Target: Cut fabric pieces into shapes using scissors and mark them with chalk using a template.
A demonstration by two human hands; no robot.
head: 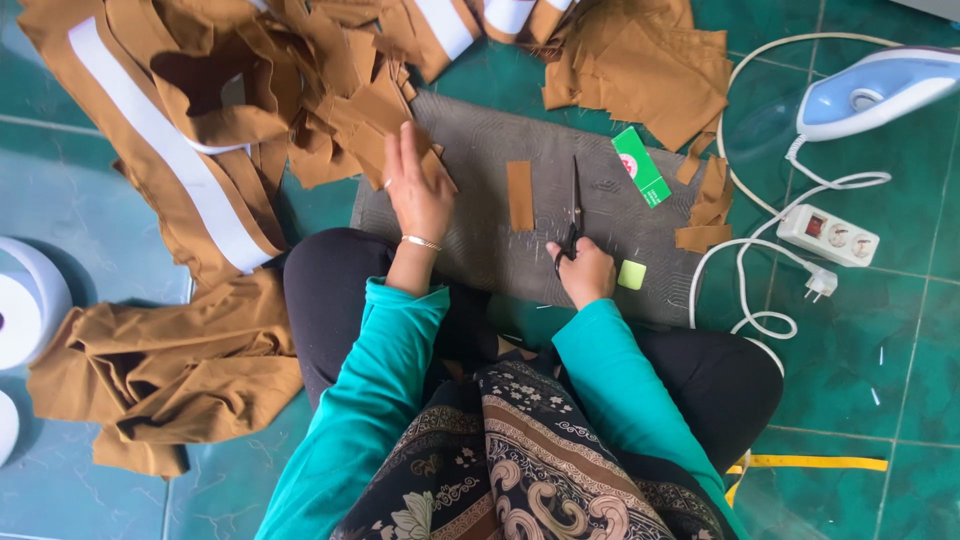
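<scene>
Scissors point(574, 215) in right hand point(585, 272); left hand point(415, 190) on brown scraps point(365, 125).

— What colour is the cloth point(200, 110) by the left hand point(418, 190)?
— Tan-brown, with white bands; the strip point(519, 195) between the hands matches it.
— And beside the right hand point(585, 272)?
— Black scissors point(574, 215), a pale green chalk block point(631, 275), on a grey wavy-patterned mat point(480, 150). Beyond, a green-and-white card point(641, 166).

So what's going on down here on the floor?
A person sits on the green tiled floor at a grey mat. Their right hand grips black scissors resting on the mat beside a small brown strip. Their left hand presses on brown fabric pieces. An iron sits nearby.
</scene>
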